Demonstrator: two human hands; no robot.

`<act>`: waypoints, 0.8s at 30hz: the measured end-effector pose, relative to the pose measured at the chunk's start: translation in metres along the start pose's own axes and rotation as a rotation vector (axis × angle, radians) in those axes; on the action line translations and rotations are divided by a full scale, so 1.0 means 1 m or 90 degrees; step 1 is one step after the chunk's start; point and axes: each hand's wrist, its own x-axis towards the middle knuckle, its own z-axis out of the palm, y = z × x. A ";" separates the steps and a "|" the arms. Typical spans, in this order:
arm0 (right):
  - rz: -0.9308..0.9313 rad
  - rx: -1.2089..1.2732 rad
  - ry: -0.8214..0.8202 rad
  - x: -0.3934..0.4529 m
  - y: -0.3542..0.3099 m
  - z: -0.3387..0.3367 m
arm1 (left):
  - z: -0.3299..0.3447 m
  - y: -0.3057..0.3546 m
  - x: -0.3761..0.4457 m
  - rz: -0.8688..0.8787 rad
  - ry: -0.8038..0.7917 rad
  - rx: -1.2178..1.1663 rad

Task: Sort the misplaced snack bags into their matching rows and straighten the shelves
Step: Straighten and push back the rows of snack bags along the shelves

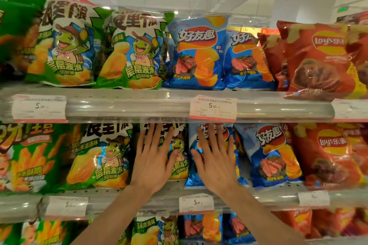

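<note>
Three shelves of snack bags fill the view, and both hands reach to the middle shelf (258, 193). The upper shelf (127, 103) runs just above the fingertips, its clear front rail carrying a white price tag (213, 109) directly over the right fingers. The lower shelf (249, 242) shows under the forearms, holding more green, blue and red bags.

On the middle shelf the bags stand in colour groups. Far to the left of the left fingers is a green bag with fries (25, 157); just left of them stands a green bag with a cartoon turtle (99, 157). Under the left fingers is another green turtle bag (179, 153), upright and partly hidden by the palm. Under the right fingers is a blue chip bag (193, 173), standing beside the turtle bag and touching it. Just right of the right fingers a second blue chip bag (272, 155) leans with its top tipped to the left. Further right stand red chip bags (326, 155).

The left hand (153, 161) lies flat against the turtle bag, fingers (157, 135) spread and pointing up, tips near the rail above. The right hand (215, 161) lies flat on the blue bag, fingers (219, 135) also spread and upright. Neither hand pinches anything; the palms press on the bag fronts.

A second price tag (196, 203) hangs on the middle shelf's rail between the two wrists.
</note>
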 end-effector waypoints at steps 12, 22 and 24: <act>0.076 0.252 0.216 0.002 0.076 -0.055 | -0.022 0.102 0.007 0.046 0.140 -0.226; 0.037 0.122 0.198 -0.028 0.210 -0.088 | 0.013 0.249 0.053 -0.083 -0.216 -0.249; 0.031 0.132 0.182 -0.035 0.224 -0.084 | 0.025 0.256 0.059 -0.148 -0.274 -0.295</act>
